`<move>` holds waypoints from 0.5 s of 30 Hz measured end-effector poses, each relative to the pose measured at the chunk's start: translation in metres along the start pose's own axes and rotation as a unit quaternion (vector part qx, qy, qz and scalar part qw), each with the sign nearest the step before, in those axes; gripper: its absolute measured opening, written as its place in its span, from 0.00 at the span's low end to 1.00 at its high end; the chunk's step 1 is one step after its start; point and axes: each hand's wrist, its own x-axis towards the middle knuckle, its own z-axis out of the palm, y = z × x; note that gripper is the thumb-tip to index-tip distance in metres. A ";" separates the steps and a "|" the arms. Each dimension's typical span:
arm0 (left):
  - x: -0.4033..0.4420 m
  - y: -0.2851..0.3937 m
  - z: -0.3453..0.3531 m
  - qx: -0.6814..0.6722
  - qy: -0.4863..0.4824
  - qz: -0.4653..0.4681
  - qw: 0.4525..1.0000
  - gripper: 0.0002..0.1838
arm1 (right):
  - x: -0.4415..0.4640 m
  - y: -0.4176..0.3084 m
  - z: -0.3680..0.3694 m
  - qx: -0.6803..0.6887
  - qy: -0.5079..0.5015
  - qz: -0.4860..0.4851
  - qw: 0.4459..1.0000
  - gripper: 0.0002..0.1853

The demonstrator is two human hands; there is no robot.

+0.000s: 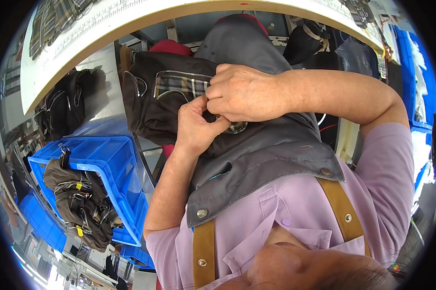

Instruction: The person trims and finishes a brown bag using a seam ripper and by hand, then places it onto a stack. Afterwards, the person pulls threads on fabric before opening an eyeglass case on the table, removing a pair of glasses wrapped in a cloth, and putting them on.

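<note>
A dark brown fabric bag (150, 113) with silver zippers and a plaid panel (191, 87) lies across my lap, on top of a grey apron (271, 140). Over the bag's right part, my left hand (197, 123) is closed, thumb and fingers pinching near the plaid trim. My right hand (247, 93) is curled closed right beside it, its fingertips meeting the left ones on the bag. The exact part between the fingertips is hidden by my fingers. A round bit of plaid edging (238, 127) shows just below my right hand.
A white worktable (145, 21) with ruler markings curves along the top, with plaid pieces (53, 24) on it. At left, a blue crate (102, 145) holds dark bags (80, 203). Another dark bag (63, 104) lies farther left. Blue bins (411, 72) stand at right.
</note>
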 end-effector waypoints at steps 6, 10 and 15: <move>-0.001 -0.003 -0.004 0.003 -0.003 -0.017 1.000 0.11 | 0.001 0.000 0.002 0.009 0.022 0.021 0.999 0.07; -0.004 0.010 -0.002 -0.073 -0.013 -0.029 0.997 0.18 | -0.007 0.001 -0.008 0.005 -0.012 0.039 0.999 0.06; -0.003 0.005 -0.004 -0.066 -0.021 -0.036 0.997 0.25 | -0.001 0.001 0.000 0.035 0.012 0.008 0.999 0.06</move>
